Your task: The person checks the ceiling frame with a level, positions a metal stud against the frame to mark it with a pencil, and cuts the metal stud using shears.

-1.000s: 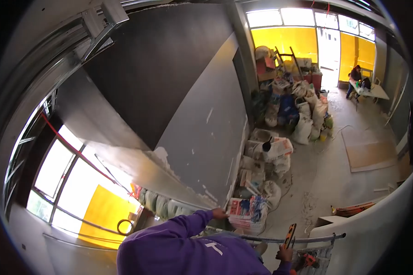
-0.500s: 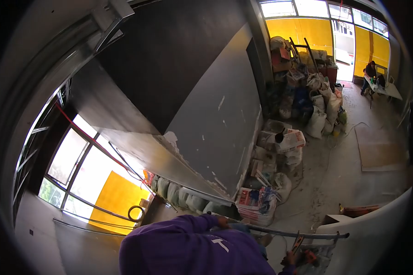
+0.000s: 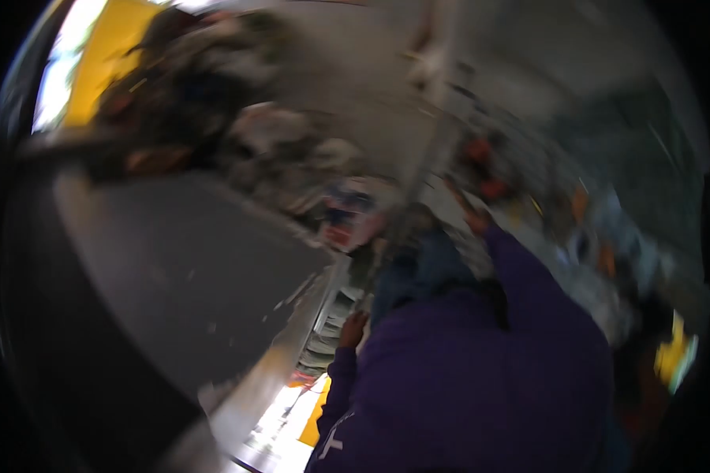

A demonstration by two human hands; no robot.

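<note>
The view is smeared by motion. A long grey pipe [image 3: 427, 162] runs up from near my body across the middle. My left hand [image 3: 353, 329] is closed at its near end, by the row of green bags [image 3: 323, 339]; its fingers are blurred. My right hand [image 3: 476, 221], in a purple sleeve, is to the right of the pipe and closed around a slim orange-brown tool [image 3: 454, 191], whose kind is too blurred to tell. Beyond that hand lies a red-orange object [image 3: 489, 188] on the floor.
A grey wall panel [image 3: 205, 276] fills the left side. Piled sacks and bags [image 3: 272, 134] line its far edge, with a printed red and blue bag [image 3: 347, 217] close to the pipe. Blurred clutter [image 3: 607, 244] lies at the right. Yellow boarding [image 3: 110, 59] shows at upper left.
My view has swung sharply round, so the pipe that lay nearly level now rises steeply through the picture. Both hands appear higher in the frame.
</note>
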